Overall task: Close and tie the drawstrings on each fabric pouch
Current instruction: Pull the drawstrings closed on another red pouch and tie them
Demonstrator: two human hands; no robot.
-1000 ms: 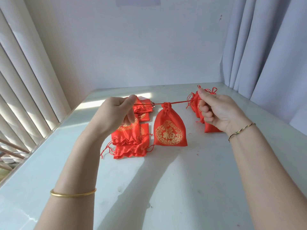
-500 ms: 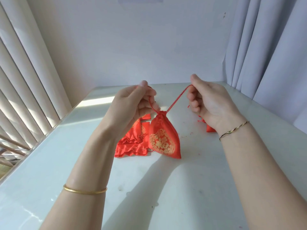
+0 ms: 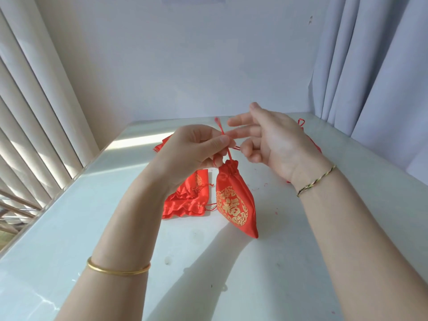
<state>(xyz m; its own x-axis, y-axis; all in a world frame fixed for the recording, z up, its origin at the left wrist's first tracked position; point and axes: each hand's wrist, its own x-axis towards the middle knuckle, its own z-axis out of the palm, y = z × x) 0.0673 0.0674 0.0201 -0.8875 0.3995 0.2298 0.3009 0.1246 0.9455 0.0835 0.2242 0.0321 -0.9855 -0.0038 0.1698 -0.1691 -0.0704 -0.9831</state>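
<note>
Far L: blinds [image 3: 34, 112], cut off by the frame edge. On the white worktop [image 3: 69, 228] sits a pile [image 3: 185, 205] of flat red pouches, mouths ruffled & slack, partly hidden behind the L wrist; can't see inside any. L hand [image 3: 192, 151]: thumb & fingers pinch the cord [image 3: 228, 152] just above the pouch [image 3: 234, 202]. The pouch hangs tilted over mid-worktop, neck gathered tight, gold print facing cam. Its contents are hidden, and can't tell if its low corner touches the worktop. R hand [image 3: 275, 144]: top two fingers straight, lower ones curled, thumb up. The cord passes by the fingertips w/ a short end at a curled one, but can't tell if it's gripped or not. Behind R hand, spare pouches [image 3: 318, 147] are mostly blocked; only a red edge & a cord loop show. Far R: curtain [image 3: 370, 89].
</note>
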